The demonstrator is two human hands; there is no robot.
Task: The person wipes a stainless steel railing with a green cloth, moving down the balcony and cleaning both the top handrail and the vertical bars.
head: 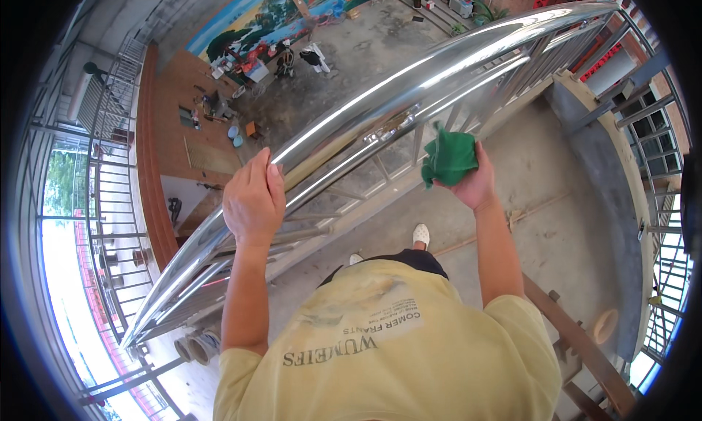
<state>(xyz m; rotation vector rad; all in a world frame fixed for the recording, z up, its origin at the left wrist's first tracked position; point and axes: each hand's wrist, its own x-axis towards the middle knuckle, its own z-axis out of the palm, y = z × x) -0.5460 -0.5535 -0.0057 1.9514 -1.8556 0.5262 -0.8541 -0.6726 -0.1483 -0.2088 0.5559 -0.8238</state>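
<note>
My left hand [254,197] is laid over the thick top rail of a shiny stainless-steel railing [351,122], its fingers together and bent over the far side; the fingertips are partly hidden. In my right hand [475,182] is a bunched green cloth [451,157], held in front of the thumb and palm. The cloth is on the near side of the railing, apart from the top rail as far as I can see. A joint bracket [390,127] links the top rail to a thinner rail below it.
Beyond the railing, a lower courtyard floor [378,53] holds stacked items and blue basins [235,136]. A low curved wall [592,147] borders the concrete floor on the right. Brown wooden beams [576,339] lie at the lower right; bucket-like containers [200,347] stand lower left.
</note>
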